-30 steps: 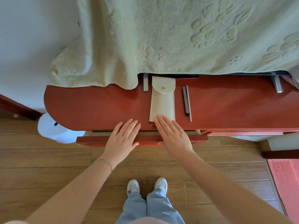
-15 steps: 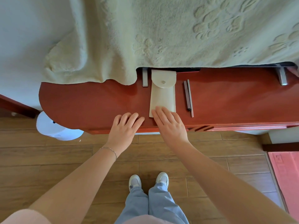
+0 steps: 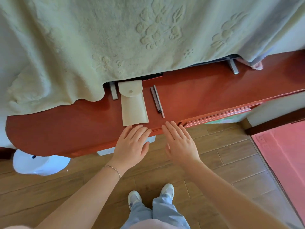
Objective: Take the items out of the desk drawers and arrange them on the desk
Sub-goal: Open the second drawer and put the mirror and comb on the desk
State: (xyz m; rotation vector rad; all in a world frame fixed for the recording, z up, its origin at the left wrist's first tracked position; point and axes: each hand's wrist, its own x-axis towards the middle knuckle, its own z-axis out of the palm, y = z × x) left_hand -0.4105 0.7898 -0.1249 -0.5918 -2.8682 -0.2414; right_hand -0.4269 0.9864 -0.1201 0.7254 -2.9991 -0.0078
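A cream pouch (image 3: 133,104) with a snap flap lies flat on the red-brown desk (image 3: 57,128), near its front edge. Two thin grey sticks (image 3: 157,100) lie side by side just to the right of the pouch. My left hand (image 3: 132,146) rests flat at the desk's front edge, its fingertips just below the pouch, and holds nothing. My right hand (image 3: 179,142) is flat with fingers together at the edge below the sticks, also with nothing in it. The drawer front under the desk edge sits flush; a second drawer front (image 3: 219,115) shows to the right.
A pale green embossed cloth (image 3: 132,38) drapes over the back of the desk, with two grey metal feet (image 3: 233,66) poking out beneath it. A white round device (image 3: 39,164) stands on the wooden floor at left. A pink mat (image 3: 283,154) lies at right.
The drawer that stuck out under the desk has slid in flush. Both hands have drawn back from the pouch to the desk's edge. The view has tilted and shifted.
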